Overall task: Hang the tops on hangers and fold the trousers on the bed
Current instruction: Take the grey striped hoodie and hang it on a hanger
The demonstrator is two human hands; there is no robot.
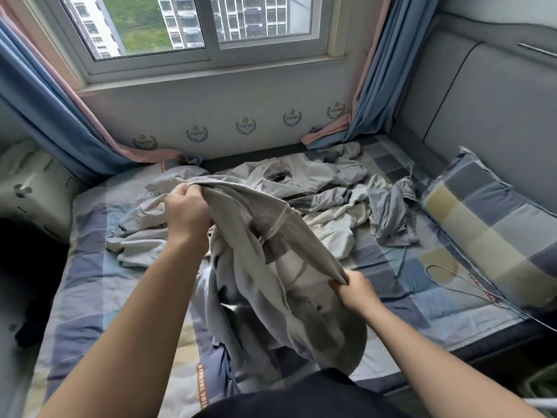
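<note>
One grey garment [241, 224] hangs above the bed [90, 267], my left hand [188, 214] and right hand [354, 289] each clenching its edge; one pillow [488, 224] lies nearby.

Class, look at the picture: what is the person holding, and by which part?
A grey drawstring garment: the left hand and right hand each grip its stretched top edge, one at either end.

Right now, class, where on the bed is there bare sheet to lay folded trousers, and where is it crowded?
Free: the checked sheet left of the left hand, and the patch between the right hand and the pillow, partly taken by a wire hanger. Crowded: the clothes pile mid-bed and the grey garment.
</note>
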